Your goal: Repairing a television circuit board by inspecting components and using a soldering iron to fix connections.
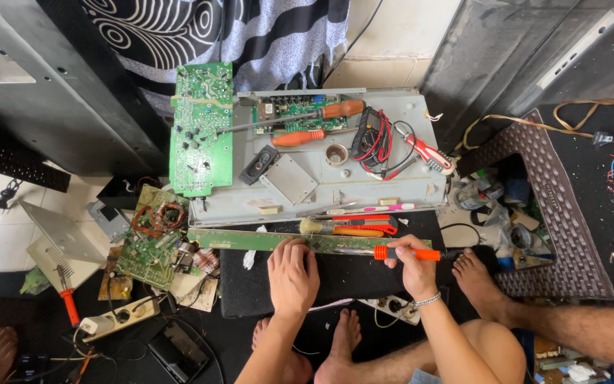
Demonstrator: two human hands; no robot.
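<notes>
My left hand (292, 273) lies flat with its fingertips pressing on a long narrow green circuit strip (236, 240) that rests across a black mat (342, 277). My right hand (413, 264) is closed around the orange handle of a soldering iron (396, 252), whose metal tip points left onto the strip near my left fingers. Its black cord trails off to the right. My bare feet rest at the near edge of the mat.
A grey metal chassis (364, 181) behind the strip carries screwdrivers (300, 137), a multimeter with red leads (372, 140) and a green board (201, 128). Loose boards and coils (152, 235) lie left, a power strip (119, 316) near-left, a brown plastic stool (556, 206) right.
</notes>
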